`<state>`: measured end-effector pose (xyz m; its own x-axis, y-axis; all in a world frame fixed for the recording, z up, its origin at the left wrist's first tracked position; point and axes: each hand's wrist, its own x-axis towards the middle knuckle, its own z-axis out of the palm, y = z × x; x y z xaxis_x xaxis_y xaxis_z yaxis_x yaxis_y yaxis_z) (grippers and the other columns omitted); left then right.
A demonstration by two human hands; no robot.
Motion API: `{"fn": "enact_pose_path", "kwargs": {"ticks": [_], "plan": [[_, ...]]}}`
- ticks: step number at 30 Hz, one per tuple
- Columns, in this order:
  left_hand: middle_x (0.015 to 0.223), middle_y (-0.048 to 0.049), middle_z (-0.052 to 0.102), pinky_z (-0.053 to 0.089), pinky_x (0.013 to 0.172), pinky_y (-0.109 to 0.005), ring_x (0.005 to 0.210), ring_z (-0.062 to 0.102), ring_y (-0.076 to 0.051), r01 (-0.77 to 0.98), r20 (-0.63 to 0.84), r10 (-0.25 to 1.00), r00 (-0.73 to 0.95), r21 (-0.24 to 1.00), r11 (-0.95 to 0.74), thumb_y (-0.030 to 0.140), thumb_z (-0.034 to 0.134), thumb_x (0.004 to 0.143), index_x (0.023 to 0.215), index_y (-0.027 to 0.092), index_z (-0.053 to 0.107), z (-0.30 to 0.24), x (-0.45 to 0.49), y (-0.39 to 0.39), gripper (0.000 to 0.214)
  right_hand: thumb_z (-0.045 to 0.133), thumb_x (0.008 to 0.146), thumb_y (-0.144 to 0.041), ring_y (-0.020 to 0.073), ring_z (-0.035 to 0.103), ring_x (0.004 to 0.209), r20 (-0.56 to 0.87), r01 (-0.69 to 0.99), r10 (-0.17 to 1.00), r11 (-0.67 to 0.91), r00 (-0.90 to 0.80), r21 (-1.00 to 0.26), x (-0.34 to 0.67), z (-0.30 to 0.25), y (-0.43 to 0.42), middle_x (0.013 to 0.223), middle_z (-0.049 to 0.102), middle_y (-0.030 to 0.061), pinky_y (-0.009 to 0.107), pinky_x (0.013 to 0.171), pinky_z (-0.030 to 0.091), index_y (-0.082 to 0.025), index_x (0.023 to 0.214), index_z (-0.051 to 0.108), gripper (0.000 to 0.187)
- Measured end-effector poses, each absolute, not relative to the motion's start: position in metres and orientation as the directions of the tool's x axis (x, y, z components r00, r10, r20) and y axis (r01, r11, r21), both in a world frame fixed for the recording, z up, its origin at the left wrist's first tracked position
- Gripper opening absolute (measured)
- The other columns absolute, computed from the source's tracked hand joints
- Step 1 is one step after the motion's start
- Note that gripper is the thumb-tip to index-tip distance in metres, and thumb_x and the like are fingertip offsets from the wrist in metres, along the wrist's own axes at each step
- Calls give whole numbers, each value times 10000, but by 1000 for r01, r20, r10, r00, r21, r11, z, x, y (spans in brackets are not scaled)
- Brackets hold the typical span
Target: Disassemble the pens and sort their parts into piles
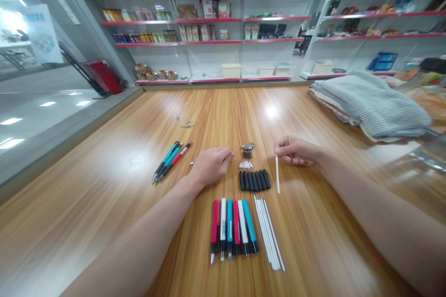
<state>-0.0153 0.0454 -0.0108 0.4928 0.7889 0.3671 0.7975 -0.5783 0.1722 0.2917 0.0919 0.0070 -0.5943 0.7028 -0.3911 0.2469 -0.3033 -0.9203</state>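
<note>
Between the thumb and fingers of my right hand (296, 150) hangs a white pen refill (278, 177), its lower end pointing towards me. My left hand (214, 163) is closed, knuckles up, and hides whatever it may hold; a small metal tip (192, 163) shows at its left edge. Between the hands lie silver pen tips (247, 146), dark springs (247, 154), small white pieces (245, 165) and a row of black grips (254, 180). Nearer me are pink, white and blue pen barrels (230, 222) beside a bundle of white refills (269, 234).
Several assembled pens (172, 162) lie left of my left hand. Further off are a thin loop (188, 124) and a tiny metal piece (177, 117). Folded cloths (372, 102) are stacked at the right. Stocked shelves (209, 21) stand beyond the wooden table (114, 185).
</note>
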Motion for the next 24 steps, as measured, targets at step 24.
{"fn": "enact_pose_path", "kwargs": {"ticks": [24], "plan": [[787,-39,655,370,645,-263,739,597,-166,796,393,791,468,202,-571,306,399,947,750,194,564,-11,-15,47,280,686,675,-546,101,576,412,-865,877,161,169,-475,-450,254,33,31,524,623,18,169,407,389,-88,671,675,457]]}}
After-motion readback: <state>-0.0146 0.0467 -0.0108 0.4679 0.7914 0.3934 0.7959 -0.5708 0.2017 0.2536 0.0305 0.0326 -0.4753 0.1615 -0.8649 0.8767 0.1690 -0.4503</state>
